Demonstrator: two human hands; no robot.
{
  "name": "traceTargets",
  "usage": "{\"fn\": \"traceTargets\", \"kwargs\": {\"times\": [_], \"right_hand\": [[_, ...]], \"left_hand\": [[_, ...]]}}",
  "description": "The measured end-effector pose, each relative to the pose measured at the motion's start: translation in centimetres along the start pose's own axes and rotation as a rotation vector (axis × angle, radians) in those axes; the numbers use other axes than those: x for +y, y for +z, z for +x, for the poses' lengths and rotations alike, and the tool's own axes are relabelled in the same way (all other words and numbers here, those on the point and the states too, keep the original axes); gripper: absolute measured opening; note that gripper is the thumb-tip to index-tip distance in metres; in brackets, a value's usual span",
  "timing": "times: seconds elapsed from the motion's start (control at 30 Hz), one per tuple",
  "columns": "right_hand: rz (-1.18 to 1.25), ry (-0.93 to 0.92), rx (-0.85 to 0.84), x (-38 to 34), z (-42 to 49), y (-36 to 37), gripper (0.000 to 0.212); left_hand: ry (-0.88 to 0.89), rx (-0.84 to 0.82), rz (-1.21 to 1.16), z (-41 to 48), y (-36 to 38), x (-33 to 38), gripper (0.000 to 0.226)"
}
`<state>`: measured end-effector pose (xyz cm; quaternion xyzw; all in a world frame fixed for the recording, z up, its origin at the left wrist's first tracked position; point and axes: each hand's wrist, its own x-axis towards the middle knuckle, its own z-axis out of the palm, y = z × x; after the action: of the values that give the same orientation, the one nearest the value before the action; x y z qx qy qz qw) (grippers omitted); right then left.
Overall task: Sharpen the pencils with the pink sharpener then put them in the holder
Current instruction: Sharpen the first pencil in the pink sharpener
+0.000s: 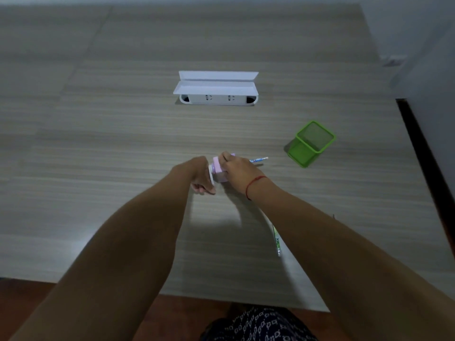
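Sharpener [219, 173] mid table [123, 148], right hand [240, 172] curled over its top, left hand [200, 177] fingers curled round crank [211, 177], blue pencil [259, 159] protruding rightward, holder [310, 143] farther right, green pencil [277, 238] beside right forearm

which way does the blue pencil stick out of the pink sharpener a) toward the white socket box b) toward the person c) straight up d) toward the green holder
d: the blue pencil juts out past the right hand on the pink sharpener, its free end pointing right toward the green holder
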<state>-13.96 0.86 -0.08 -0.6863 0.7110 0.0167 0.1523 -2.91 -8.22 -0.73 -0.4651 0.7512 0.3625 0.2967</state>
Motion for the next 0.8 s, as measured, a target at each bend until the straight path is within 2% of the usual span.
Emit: {"fn": "traceTargets", "kwargs": {"times": [0.17, 0.27, 0.33, 0.43, 0.5, 0.67, 0.77, 0.8], "right_hand": [[-0.022, 0.004, -0.021, -0.6, -0.2, -1.2, 0.039], [-0.034, 0.011, -0.019, -0.6, -0.7, -1.8, 0.037], [-0.029, 0.01, -0.019, -0.7, -0.8, -2.0, 0.035], [-0.056, -0.004, -0.031, -0.8, -0.9, -2.4, 0.034], [-0.081, -0.004, -0.035, -1.0, -0.8, -2.4, 0.034], [-0.114, 0.009, -0.017, -1.1, -0.5, -1.5, 0.038], [-0.094, 0.017, -0.026, -1.0, -0.4, -1.3, 0.038], [-0.07, 0.02, -0.027, -1.1, -0.4, -1.4, 0.038]], "left_hand": [[0.089, 0.362, 0.179, 1.3, -0.4, 0.0, 0.033], [0.09, 0.41, 0.238, 1.3, -0.9, 0.6, 0.012], [0.084, 0.4, 0.282, 1.6, -1.3, 0.5, 0.028], [0.138, 0.446, 0.275, 1.5, -2.9, 0.7, 0.031], [0.132, 0.403, 0.241, 1.0, -4.4, 1.2, 0.023], [0.033, 0.134, 0.114, 0.0, -7.1, 0.9, 0.005], [-0.014, -0.036, 0.054, -1.6, -7.8, 1.5, 0.005], [-0.037, -0.096, 0.037, -1.9, -7.7, 1.7, 0.012]]}}
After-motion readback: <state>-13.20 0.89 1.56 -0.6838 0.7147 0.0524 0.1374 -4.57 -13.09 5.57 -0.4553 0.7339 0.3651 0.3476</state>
